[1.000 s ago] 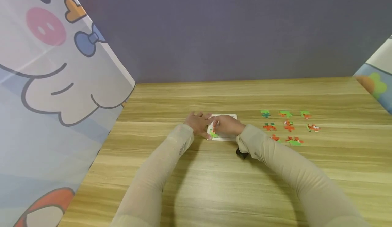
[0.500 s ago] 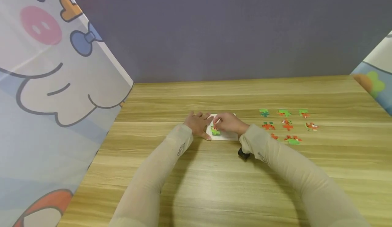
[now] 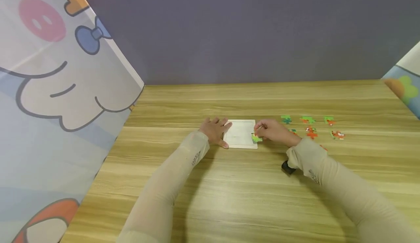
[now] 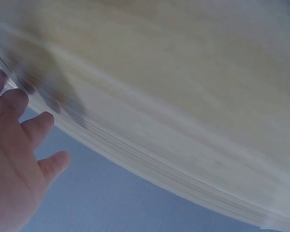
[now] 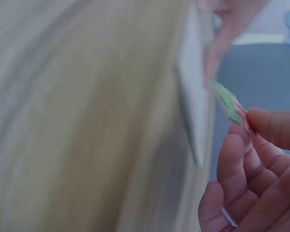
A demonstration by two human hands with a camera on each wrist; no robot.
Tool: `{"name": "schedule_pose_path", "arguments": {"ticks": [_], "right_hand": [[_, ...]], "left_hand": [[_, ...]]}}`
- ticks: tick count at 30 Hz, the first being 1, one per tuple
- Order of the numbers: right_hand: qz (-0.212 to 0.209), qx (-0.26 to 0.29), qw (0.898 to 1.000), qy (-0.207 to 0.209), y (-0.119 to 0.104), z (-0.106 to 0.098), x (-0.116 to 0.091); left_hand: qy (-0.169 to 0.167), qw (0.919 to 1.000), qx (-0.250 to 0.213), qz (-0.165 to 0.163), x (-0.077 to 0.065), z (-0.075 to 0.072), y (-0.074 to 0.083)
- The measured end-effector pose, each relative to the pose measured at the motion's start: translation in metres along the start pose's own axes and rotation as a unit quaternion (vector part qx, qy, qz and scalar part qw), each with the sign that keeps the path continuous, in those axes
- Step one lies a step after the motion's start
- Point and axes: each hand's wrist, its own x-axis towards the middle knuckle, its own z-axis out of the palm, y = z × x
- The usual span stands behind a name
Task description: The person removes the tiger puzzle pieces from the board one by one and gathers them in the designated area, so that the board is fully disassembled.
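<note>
My left hand [image 3: 214, 131] lies with fingers spread along the left edge of a white puzzle tray [image 3: 238, 135], thumb and fingertips over its rim. Thumb and fingers of my right hand [image 3: 273, 130] pinch a green and orange jigsaw piece [image 3: 256, 138] over the tray's right rim. Seen from the right wrist, that jigsaw piece [image 5: 227, 102] is tilted, held by one end off the surface, its green part pointing towards the tray [image 5: 192, 92]. The bare white floor of the tray shows between the hands. In the left wrist view my left hand [image 4: 14, 159] has extended fingers.
Several loose jigsaw pieces lie to the right: a green and teal one [image 3: 286, 119], a green and orange one [image 3: 307, 119], a striped orange one [image 3: 338, 135]. My right forearm [image 3: 328, 166] covers part of the group. A dark wall [image 3: 249, 35] rises behind the wooden table [image 3: 183, 104].
My right hand has moved from the tray's left side to its right rim, carrying the jigsaw piece along. The left hand keeps its place on the tray.
</note>
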Motion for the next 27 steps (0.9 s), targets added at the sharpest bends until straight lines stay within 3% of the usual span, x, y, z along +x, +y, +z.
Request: {"name": "schedule_pose_path", "arguments": {"ticks": [18,27], "right_hand": [[0.088,-0.036,0.992,0.087,0.045,-0.059,-0.088],[0.074,-0.024,0.987,0.141,0.073,-0.084,-0.121]], "left_hand": [[-0.014,0.9995,-0.022,0.020,0.000,0.006,-0.005],[-0.011,0.9997,-0.013,0.016,0.002,0.009,-0.006]]}}
